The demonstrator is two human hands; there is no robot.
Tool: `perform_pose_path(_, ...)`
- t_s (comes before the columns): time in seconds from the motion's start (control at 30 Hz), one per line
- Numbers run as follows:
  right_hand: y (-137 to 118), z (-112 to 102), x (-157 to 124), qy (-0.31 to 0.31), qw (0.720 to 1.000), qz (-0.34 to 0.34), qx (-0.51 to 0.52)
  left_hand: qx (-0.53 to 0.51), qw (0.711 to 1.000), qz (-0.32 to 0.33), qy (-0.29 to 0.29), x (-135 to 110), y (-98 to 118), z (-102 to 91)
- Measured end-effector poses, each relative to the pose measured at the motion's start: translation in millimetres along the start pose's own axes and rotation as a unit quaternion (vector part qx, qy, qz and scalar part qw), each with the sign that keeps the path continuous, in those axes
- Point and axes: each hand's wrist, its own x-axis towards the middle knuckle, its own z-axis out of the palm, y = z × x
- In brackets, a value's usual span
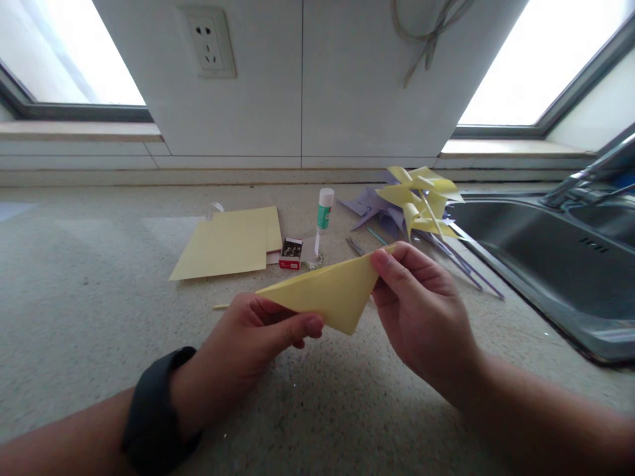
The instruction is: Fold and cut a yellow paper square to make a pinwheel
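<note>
Both hands hold a pale yellow paper folded into a triangle (332, 291) above the speckled countertop (89, 311). My left hand (253, 337), with a black wristband, pinches the triangle's lower left edge between thumb and fingers. At the upper right corner my right hand (421, 304) grips the paper, fingers closed on it. Behind the paper lie flat yellow sheets (228, 248), a small red box of pins (291, 254) and a glue stick (323, 215).
A yellow paper pinwheel (421, 201) on a thin stick lies at the back right beside purple paper pieces (370, 208). A steel sink (555, 264) with a tap fills the right side. A thin wooden stick (221, 307) lies near my left hand. The wall and a socket (208, 43) stand behind.
</note>
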Motion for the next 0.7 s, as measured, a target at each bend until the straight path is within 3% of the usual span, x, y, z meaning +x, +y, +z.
perform_pose_path(0.33, 2, 1, 1, 0.003, 1.0, -0.014, -0.016, 0.001, 1.0, 0.016, 0.007, 4, -3, 1.2)
perform_pose_path(0.7, 5, 16, -5, 0.014, 1.0, -0.01, 0.009, -0.04, 0.999, 0.0, -0.015, 1, 1, 12.2)
